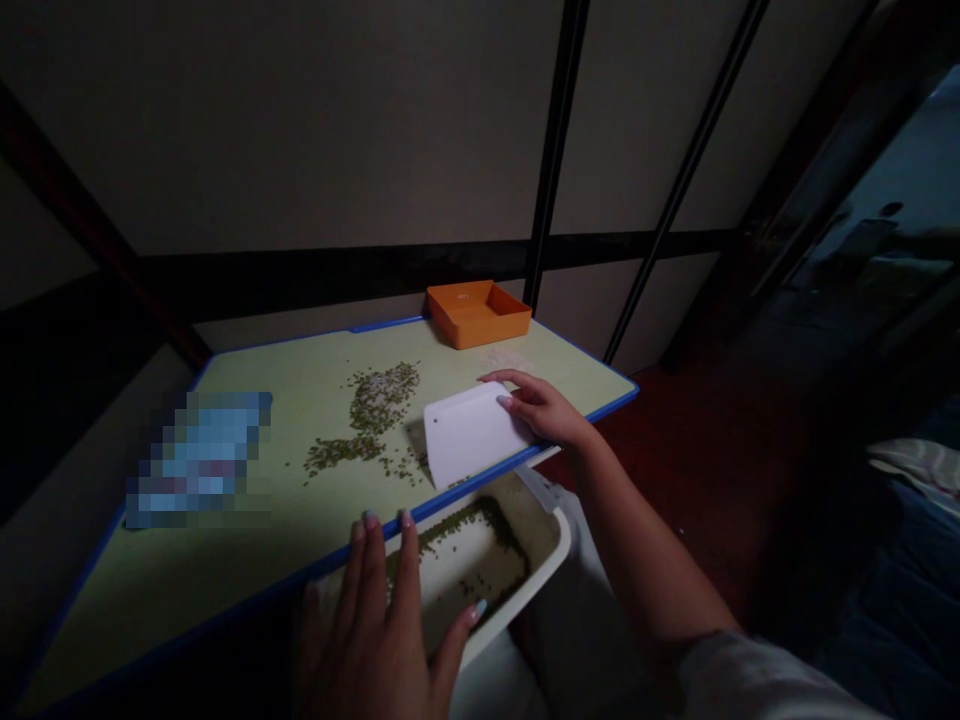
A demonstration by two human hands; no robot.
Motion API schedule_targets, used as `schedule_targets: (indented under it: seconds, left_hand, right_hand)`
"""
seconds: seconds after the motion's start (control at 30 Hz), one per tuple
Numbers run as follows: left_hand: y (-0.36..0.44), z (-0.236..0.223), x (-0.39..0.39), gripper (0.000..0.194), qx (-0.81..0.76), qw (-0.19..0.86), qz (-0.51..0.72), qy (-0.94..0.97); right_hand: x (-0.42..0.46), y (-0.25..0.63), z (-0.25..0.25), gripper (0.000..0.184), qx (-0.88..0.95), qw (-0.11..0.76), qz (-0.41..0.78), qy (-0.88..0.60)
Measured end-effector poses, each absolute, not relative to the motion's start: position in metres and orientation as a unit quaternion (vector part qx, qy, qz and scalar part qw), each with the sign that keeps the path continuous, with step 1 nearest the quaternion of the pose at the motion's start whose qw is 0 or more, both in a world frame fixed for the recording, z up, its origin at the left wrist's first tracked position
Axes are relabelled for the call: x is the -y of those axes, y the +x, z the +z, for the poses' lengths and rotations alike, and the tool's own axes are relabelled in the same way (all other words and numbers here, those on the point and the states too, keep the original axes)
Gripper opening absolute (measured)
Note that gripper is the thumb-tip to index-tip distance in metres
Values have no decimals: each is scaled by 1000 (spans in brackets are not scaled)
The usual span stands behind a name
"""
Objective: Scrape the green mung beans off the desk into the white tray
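- We grip a white plastic bench scraper [471, 435] with our right hand [544, 407]. The hand is partly closed, with the fingers curled over the scraper's right end and the scraper standing tilted on the tabletop.
- Our left hand [379, 620] is open with the fingers spread, and it is nearer to us than the right hand. Its fingertips [368, 520] reach the table's near edge, and its thumb [477, 611] stretches over the tub. We cannot tell whether this hand has hold of anything.
- Green mung beans [367, 425] lie in a loose, scattered band on the table, just left of the scraper and touching distance from its lower corner. A few stray beans sit nearer the edge.
- A white plastic tub [480, 560] sits below the table's near edge, between our two hands. More of the beans [457, 535] lie in its bottom, and our right forearm passes just beside it.
- The pale green table [172, 590], with its blue edging, runs out to the left of both hands.
- Up beyond the right hand, near the table's far edge, stands an orange tray [478, 315].
- Well left of the left hand's fingers lies a blue object [199, 460], too blurred to tell what it is.
- Behind the right arm shows our pale sleeve [765, 680].
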State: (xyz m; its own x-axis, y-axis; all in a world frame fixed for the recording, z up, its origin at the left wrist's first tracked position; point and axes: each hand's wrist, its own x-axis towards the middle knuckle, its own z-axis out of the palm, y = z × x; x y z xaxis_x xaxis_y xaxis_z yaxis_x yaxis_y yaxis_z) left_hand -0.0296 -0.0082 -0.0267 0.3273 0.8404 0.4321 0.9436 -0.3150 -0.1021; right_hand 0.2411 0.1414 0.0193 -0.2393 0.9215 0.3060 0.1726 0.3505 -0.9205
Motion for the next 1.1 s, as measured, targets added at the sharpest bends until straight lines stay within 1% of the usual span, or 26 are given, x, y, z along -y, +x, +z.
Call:
schedule_targets:
  seconds: [0.1,0.27,0.47,0.67,1.1]
  left_hand:
    - [-25,-24,10,74,579,181,-158,-779]
    - [-19,-23,13,73,585,186,-168,-771]
    - [-18,-20,13,77,598,156,-158,-770]
    - [-16,-20,13,71,590,165,-164,-773]
    - [-16,-19,14,70,593,154,-170,-772]
  right_hand:
    - [-140,241,20,34,681,474,392,-397]
    - [-141,241,19,32,690,478,380,-388]
    - [-140,241,19,31,695,466,380,-394]
    - [-141,241,16,32,691,457,405,-386]
    - [-140,242,18,31,678,467,429,-372]
